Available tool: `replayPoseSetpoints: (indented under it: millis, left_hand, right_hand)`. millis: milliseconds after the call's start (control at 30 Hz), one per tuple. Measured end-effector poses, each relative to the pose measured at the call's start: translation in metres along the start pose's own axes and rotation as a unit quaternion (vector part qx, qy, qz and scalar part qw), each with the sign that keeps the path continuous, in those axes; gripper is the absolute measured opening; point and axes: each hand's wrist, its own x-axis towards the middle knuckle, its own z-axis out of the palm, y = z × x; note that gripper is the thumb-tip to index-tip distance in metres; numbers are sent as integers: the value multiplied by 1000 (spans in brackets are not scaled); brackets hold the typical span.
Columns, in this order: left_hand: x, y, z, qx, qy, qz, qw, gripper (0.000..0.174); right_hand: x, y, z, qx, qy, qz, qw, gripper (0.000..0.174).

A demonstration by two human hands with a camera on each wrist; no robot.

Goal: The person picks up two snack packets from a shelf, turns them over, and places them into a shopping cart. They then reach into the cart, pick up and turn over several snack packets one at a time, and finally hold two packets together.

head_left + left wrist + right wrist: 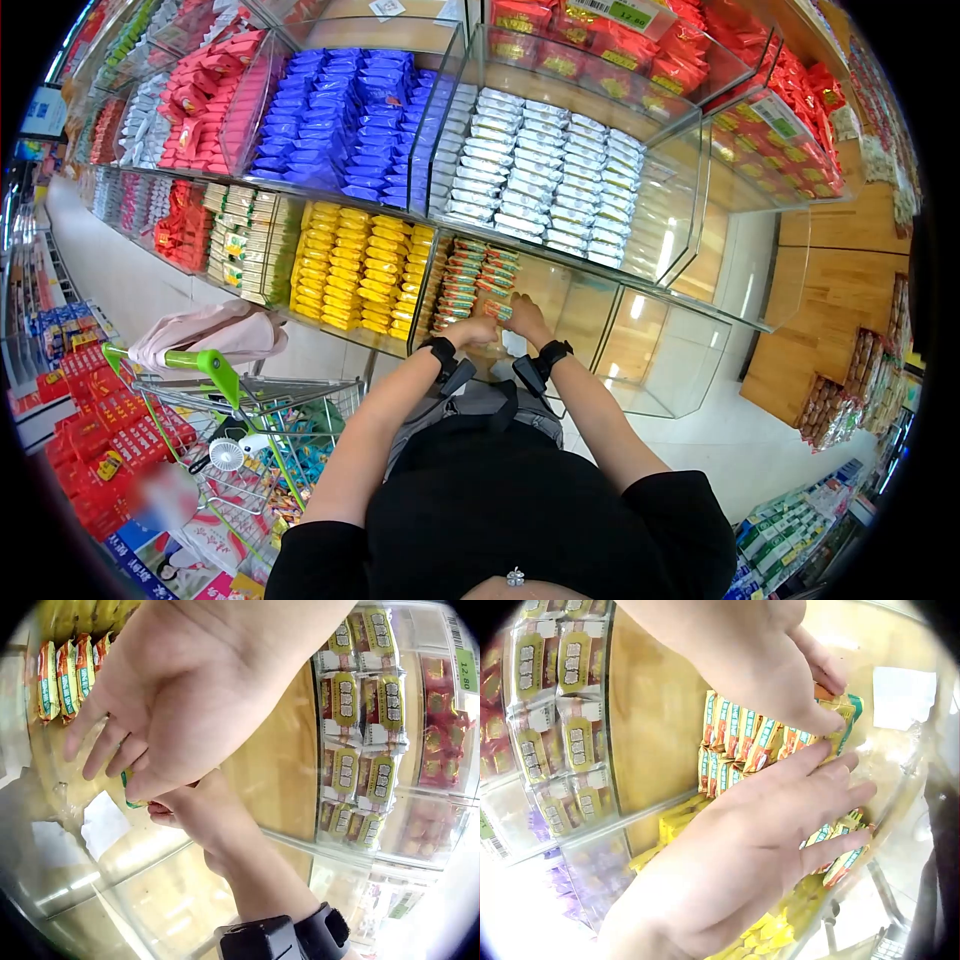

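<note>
Rows of small snack packets (pixel 763 742) in yellow, orange and green wrappers stand in a low clear bin, left of my hands in the head view. My right hand (pixel 526 316) is over the end of the rows. Its thumb and fingers pinch one packet (pixel 847 720), partly hidden behind the hand in the right wrist view. Beside it, my left hand (pixel 474 331) lies above the nearer packets with fingers extended, its index finger right by the pinched packet. In the left wrist view the left palm (pixel 187 705) covers much of the right hand (pixel 176 802).
White-wrapped packets (pixel 545 170) fill the clear bin above, with blue packets (pixel 340 120) beside it. Yellow packets (pixel 360 262) stand left of the divider. A white paper piece (pixel 904 697) lies on the bin floor. A shopping cart (pixel 250 420) stands at the left.
</note>
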Motion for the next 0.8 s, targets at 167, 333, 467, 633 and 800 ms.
replayPoseSetpoints:
  millis: [167, 333, 467, 633, 800]
  left_hand:
    - [22, -15, 7, -41, -5, 5, 999, 27]
    - [4, 4, 2, -87, -17, 6, 996, 45]
    - [6, 9, 2, -149, 4, -27, 988, 52]
    - [3, 9, 7, -237, 37, -63, 969, 57]
    - [2, 10, 8, -278, 61, -58, 957, 55]
  right_hand:
    - [1, -1, -2, 42, 55, -3, 998, 51]
    - [10, 6, 8, 67, 79, -7, 995, 47]
    - [12, 5, 11, 99, 113, -16, 989, 44]
    - [13, 4, 19, 144, 134, 3, 981, 44]
    - [14, 4, 26, 178, 167, 5, 970, 41]
